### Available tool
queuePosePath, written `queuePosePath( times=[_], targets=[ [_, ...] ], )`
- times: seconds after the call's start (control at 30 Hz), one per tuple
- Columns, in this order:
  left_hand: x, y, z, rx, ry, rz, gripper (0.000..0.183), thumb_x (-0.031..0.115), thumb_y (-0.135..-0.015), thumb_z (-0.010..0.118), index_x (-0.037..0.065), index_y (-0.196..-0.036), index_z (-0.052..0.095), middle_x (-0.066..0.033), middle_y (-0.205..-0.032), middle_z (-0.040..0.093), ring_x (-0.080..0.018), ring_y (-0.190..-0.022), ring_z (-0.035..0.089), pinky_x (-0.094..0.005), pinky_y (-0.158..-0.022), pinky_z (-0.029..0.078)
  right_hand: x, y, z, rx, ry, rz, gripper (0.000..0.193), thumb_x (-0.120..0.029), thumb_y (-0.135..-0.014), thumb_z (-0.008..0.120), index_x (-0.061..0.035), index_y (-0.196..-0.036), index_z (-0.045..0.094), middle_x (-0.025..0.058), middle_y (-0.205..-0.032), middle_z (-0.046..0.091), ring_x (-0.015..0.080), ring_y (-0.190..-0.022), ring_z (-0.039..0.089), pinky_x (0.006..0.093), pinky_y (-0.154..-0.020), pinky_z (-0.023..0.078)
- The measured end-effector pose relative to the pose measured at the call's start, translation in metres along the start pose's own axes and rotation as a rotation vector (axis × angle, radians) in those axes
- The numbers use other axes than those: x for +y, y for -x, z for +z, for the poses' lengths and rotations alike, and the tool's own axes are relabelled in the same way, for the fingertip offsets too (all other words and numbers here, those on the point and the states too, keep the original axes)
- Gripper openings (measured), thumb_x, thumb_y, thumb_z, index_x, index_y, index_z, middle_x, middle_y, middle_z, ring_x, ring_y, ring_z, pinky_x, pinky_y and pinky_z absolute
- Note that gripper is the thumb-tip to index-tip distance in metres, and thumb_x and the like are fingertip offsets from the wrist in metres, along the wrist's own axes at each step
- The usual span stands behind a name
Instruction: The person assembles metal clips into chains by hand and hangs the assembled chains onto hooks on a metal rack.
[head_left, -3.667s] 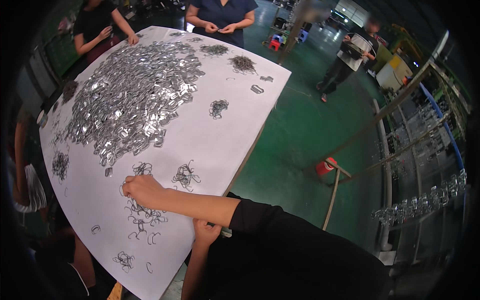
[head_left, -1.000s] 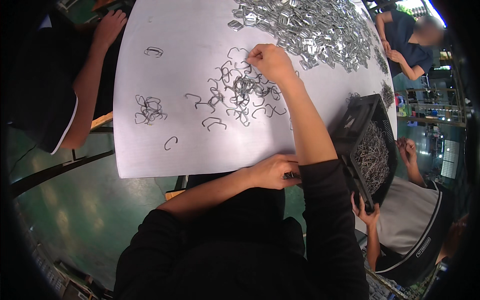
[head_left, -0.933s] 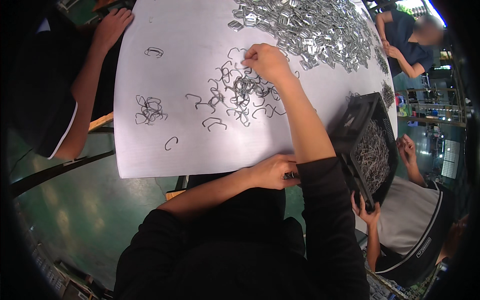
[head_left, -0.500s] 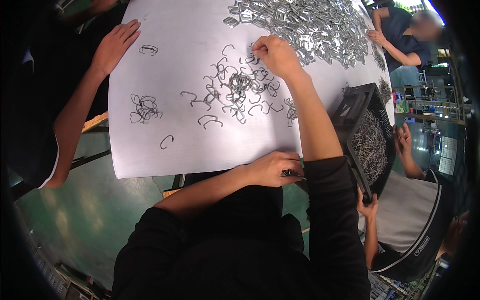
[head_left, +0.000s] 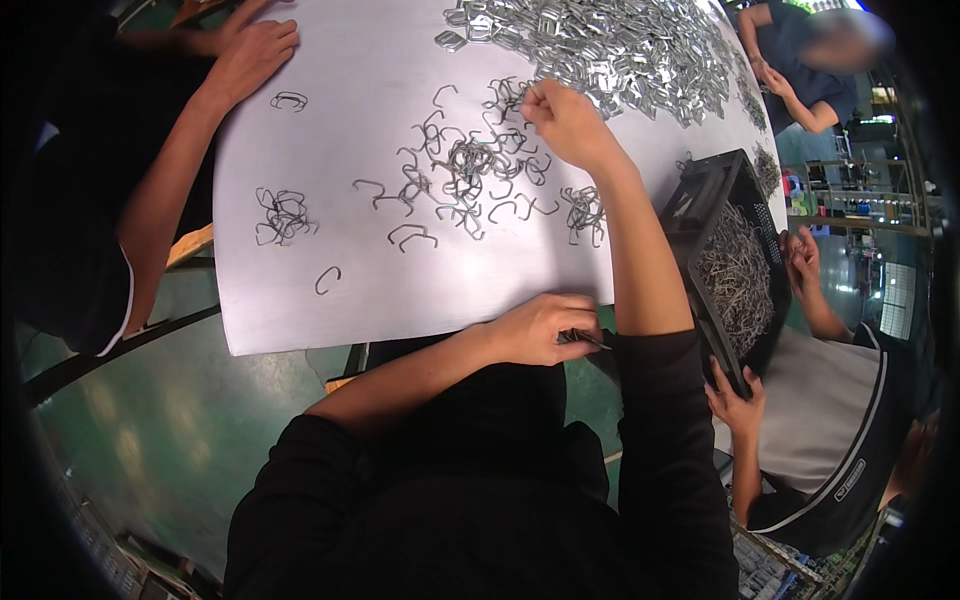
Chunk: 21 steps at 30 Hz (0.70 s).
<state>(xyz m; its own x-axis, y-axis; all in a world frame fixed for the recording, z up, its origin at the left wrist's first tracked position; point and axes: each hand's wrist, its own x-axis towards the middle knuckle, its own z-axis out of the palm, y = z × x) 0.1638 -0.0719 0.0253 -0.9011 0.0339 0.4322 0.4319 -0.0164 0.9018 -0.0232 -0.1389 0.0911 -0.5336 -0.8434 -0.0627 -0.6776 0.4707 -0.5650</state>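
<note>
Right hand (head_left: 563, 120), upper centre of the frame, is clenched over bent grey wire clips (head_left: 470, 165) strewn on the smooth pale table (head_left: 330, 130). Left hand (head_left: 540, 328), at the table's lower edge, pinches a small bundle of clips (head_left: 582, 340). Since half a second ago, the right hand sits slightly lower. A black ribbed crate (head_left: 715, 215), right, holds tangled wire; shiny flat buckles (head_left: 600, 45) heap at top.

Right hand (head_left: 565, 120) now farther up worktop (head_left: 330, 150), past tangled wire clips (head_left: 470, 165), at edge of shiny clip heap (head_left: 600, 45). Co-worker's hand (head_left: 250, 50) slid further onto worktop's far-left corner.
</note>
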Motion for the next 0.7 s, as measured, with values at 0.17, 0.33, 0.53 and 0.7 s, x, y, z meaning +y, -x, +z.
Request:
queuePosePath(
  times=[0.17,0.33,0.53,0.7],
  targets=[
    [0.001,0.001,-0.001,-0.023,-0.010,-0.036,0.009,0.005,-0.076,0.068,0.004,-0.083,0.063,-0.0075,-0.082,0.059,-0.0237,-0.075,0.059,-0.0330,-0.064,0.047,0.007,0.020,0.001,-0.104,0.064,0.014,0.018,-0.016,-0.080,0.065,-0.0048,-0.092,0.061,0.0166,-0.092,0.063,0.0307,-0.086,0.062,0.0385,-0.076,0.048],
    [0.001,-0.001,0.002,0.047,0.035,0.039,0.015,0.004,-0.074,0.068,0.004,-0.089,0.065,-0.0095,-0.092,0.062,-0.0263,-0.082,0.061,-0.0330,-0.070,0.049,-0.021,0.036,0.037,-0.021,0.098,-0.275,0.024,-0.013,-0.074,0.070,-0.0050,-0.095,0.060,0.0133,-0.097,0.059,0.0270,-0.084,0.062,0.0367,-0.074,0.049],
    [0.010,0.000,-0.003,-0.007,0.028,-0.130,0.015,0.002,-0.074,0.064,0.002,-0.089,0.064,-0.0095,-0.098,0.061,-0.0278,-0.087,0.060,-0.0348,-0.074,0.051,-0.040,0.012,0.046,-0.096,-0.060,-0.236,0.014,-0.007,-0.074,0.067,-0.0056,-0.087,0.061,0.0118,-0.097,0.060,0.0269,-0.090,0.060,0.0360,-0.075,0.048],
    [0.008,0.000,-0.003,0.016,0.022,-0.065,0.015,0.002,-0.073,0.064,0.003,-0.088,0.064,-0.0099,-0.098,0.060,-0.0278,-0.085,0.060,-0.0353,-0.074,0.050,-0.025,-0.001,0.025,0.006,-0.031,-0.282,0.026,-0.011,-0.078,0.064,-0.0037,-0.103,0.061,0.0154,-0.113,0.056,0.0320,-0.105,0.054,0.0407,-0.086,0.044]
  ],
)
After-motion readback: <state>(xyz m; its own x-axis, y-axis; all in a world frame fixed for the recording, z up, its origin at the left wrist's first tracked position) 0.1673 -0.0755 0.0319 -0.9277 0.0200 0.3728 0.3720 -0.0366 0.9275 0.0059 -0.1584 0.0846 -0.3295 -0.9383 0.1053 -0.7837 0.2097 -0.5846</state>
